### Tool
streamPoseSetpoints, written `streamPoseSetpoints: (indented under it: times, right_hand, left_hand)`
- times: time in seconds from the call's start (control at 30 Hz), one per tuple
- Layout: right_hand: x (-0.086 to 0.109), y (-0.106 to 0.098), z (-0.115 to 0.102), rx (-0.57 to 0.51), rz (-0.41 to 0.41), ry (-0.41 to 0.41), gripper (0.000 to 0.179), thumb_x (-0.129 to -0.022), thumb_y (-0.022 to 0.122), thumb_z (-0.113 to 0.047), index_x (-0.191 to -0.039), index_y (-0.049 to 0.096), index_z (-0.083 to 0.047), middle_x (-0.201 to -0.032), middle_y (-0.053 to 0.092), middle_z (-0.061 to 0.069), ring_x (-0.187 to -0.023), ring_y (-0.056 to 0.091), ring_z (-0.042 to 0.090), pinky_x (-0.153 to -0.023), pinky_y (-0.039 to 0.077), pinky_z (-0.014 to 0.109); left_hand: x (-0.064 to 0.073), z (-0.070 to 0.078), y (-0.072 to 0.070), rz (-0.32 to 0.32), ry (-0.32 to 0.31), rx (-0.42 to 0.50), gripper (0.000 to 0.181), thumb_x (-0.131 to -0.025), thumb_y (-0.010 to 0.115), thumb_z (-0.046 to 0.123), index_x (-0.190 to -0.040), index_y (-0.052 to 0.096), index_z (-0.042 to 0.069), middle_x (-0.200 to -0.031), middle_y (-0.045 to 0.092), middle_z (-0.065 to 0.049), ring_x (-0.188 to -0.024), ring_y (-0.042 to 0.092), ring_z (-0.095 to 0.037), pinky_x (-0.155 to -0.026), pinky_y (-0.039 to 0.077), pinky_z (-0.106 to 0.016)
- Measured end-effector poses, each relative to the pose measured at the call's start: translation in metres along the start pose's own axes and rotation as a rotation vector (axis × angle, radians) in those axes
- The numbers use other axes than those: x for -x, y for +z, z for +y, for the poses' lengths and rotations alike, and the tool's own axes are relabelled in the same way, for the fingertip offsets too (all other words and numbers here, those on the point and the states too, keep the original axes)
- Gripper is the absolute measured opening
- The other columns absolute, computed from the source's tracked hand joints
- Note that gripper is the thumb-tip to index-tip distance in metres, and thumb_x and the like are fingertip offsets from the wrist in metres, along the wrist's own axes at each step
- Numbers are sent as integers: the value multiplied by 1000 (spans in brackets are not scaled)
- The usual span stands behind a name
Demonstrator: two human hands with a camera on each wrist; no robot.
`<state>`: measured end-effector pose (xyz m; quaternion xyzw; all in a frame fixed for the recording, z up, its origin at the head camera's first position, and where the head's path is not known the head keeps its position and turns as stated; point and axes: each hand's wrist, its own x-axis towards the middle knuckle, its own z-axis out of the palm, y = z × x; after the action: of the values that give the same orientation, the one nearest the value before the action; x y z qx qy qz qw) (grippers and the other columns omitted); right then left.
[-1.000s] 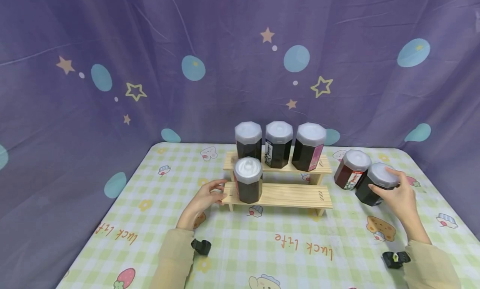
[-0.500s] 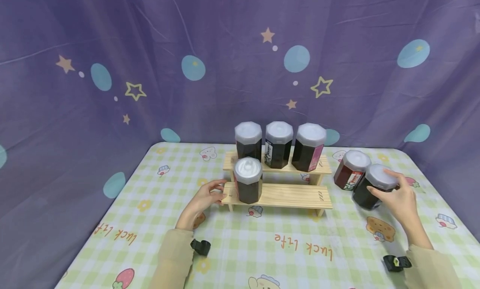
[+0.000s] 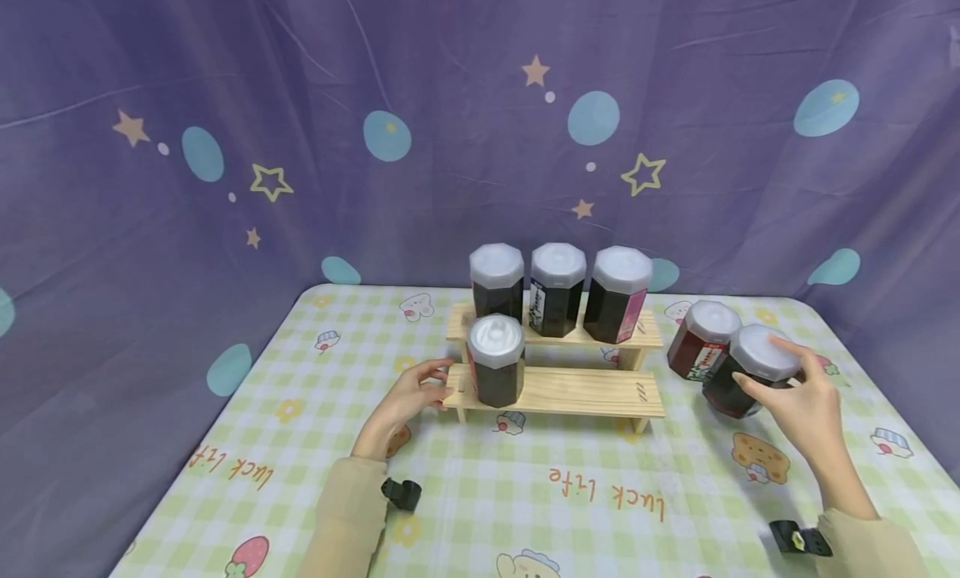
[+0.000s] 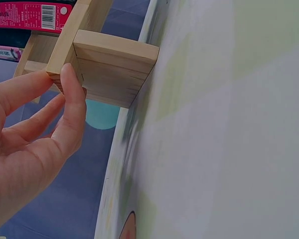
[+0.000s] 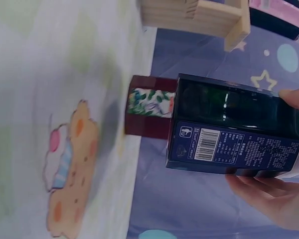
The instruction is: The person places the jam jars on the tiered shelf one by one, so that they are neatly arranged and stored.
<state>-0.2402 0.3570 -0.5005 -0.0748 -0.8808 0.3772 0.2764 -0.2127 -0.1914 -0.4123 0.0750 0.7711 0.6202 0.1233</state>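
My left hand (image 3: 408, 396) pinches the left end of the lower plank of a two-tier wooden rack (image 3: 585, 390); in the left wrist view its fingers (image 4: 72, 107) grip the plank's corner. A dark eight-sided jar (image 3: 731, 388) with a frosted lid is held near its top by my right hand (image 3: 806, 394), thumb on one side and fingers on the other. The right wrist view shows this jar's (image 5: 224, 124) dark blue barcode label, and its base is off the tablecloth. Behind it stands a dark red jar (image 3: 693, 353), partly covered.
Three lidded jars stand on the upper tier, the middle one (image 3: 557, 299) with a white label. One more jar (image 3: 497, 369) stands at the left of the lower tier, with bare plank to its right. The checked tablecloth (image 3: 585, 528) runs back to a purple curtain (image 3: 465, 194).
My right hand has lifted the dark jar from the cloth and tilted it slightly, its base swinging left. The right wrist has shifted a little. My left hand and the rack stay put.
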Motion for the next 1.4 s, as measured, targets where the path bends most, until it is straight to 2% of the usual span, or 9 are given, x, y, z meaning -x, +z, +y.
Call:
streamPoseSetpoints:
  times: [0.23,0.43,0.57,0.63,0.77,0.97,1.1,1.17,1.4]
  right_hand:
    - [5,-2,-9,-17,19,-33,78,-57,82,-34,-125,45,-40,-125,44,-7,-92,50,5,-60,39,1]
    - [21,-20,-71,-90,-47,-30,75,-61,81,-27,-127,47,-30,-122,47,7,-92,52,17,-64,40,0]
    - [28,-24,-97,-133,-61,-46,71,-63,80,-22,-127,49,-24,-121,48,9,-89,54,10,-65,40,1]
    - [28,-21,-98,-158,-60,-57,72,-61,81,-20,-126,50,-23,-121,48,6,-88,53,7,-68,42,4]
    - [20,-6,-71,-167,-64,-124,76,-59,83,-22,-126,49,-29,-124,46,-1,-92,53,6,-71,44,5]
    - [33,-15,-124,-203,-131,-130,70,-65,79,-19,-127,48,-23,-124,46,7,-93,51,2,-72,43,5]
    - [30,-3,-117,-272,-173,-149,72,-63,80,-17,-128,48,-20,-125,45,10,-99,52,18,-75,47,13]
    - [31,1,-119,-293,-170,-169,72,-62,80,-16,-127,49,-20,-125,45,9,-99,52,16,-75,47,12]
    - [46,-10,-183,-306,-215,-209,68,-66,78,-11,-127,48,-15,-125,41,19,-97,48,3,-74,44,6]
  left_hand:
    - [-7,-14,-3,2,2,20,50,-83,54,-5,-130,36,-8,-108,43,-23,-70,56,-13,-66,54,-33]
    - [-12,-26,-5,11,16,11,50,-83,55,-3,-130,37,-6,-109,43,-23,-70,56,-13,-66,55,-32]
    - [-12,-26,-6,17,11,6,50,-83,55,-2,-130,38,-5,-110,43,-23,-70,56,-13,-66,55,-32]
    - [-12,-25,-6,21,4,7,50,-83,56,-1,-130,38,-4,-110,43,-22,-70,56,-13,-66,55,-32]
    - [-11,-25,-6,15,6,8,51,-83,56,-1,-131,38,-4,-109,43,-22,-70,56,-13,-66,55,-33]
    - [-11,-22,-5,8,4,15,51,-84,55,-2,-131,36,-5,-110,43,-23,-71,56,-13,-67,55,-32]
    - [-7,-13,-3,0,1,25,51,-83,54,-5,-130,35,-8,-109,43,-24,-70,56,-13,-67,55,-32]
    - [-5,-9,-3,-5,9,24,50,-83,53,-6,-130,34,-10,-109,42,-26,-70,56,-14,-66,55,-32]
    - [-10,-20,-5,1,4,19,50,-83,55,-3,-130,37,-6,-109,43,-24,-70,56,-13,-67,55,-32]
